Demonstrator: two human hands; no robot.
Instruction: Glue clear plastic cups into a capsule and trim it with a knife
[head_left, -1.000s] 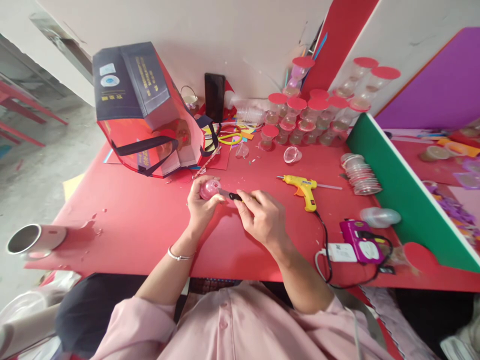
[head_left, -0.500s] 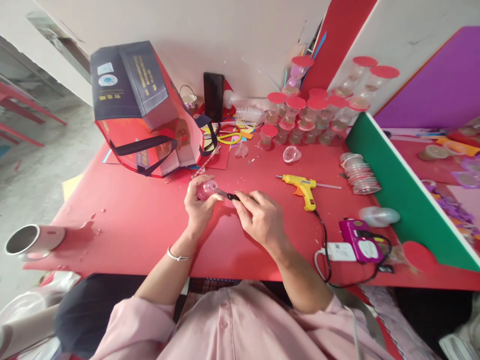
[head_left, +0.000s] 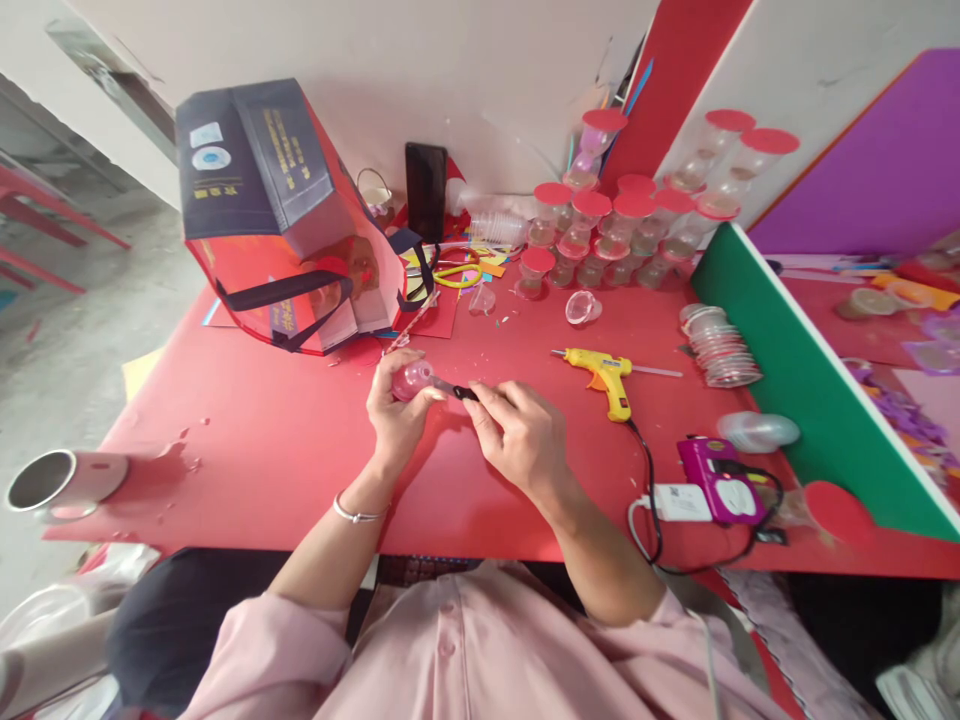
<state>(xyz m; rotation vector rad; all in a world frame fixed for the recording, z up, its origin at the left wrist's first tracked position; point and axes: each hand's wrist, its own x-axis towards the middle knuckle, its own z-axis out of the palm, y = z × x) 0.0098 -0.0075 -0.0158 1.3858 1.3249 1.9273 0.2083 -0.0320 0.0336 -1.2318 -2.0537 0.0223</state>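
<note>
My left hand [head_left: 395, 410] is closed around a small clear plastic cup [head_left: 415, 377], tilted with its bottom toward my right hand. My right hand [head_left: 521, 432] grips the black handle of a small craft knife [head_left: 463, 393]. The thin blade reaches left to the cup's bottom, where I cannot tell whether it has cut in. Beyond my hands, a clear cup [head_left: 581, 308] and another clear plastic piece [head_left: 481, 299] lie on the red tabletop [head_left: 300, 450]. A yellow glue gun [head_left: 600, 375] with a clear stick rests to the right.
A dark paper bag [head_left: 285, 220] lies at the back left by a phone [head_left: 426, 190]. Several hourglass-shaped cup pairs [head_left: 592, 235] stand behind. Stacked lids [head_left: 720, 345], a power adapter [head_left: 720, 485] and a green divider [head_left: 817, 390] are at right, a metal mug [head_left: 97, 478] at left.
Both hands stay in nearly the same place, with the knife still against the cup. The whole view has shifted very slightly.
</note>
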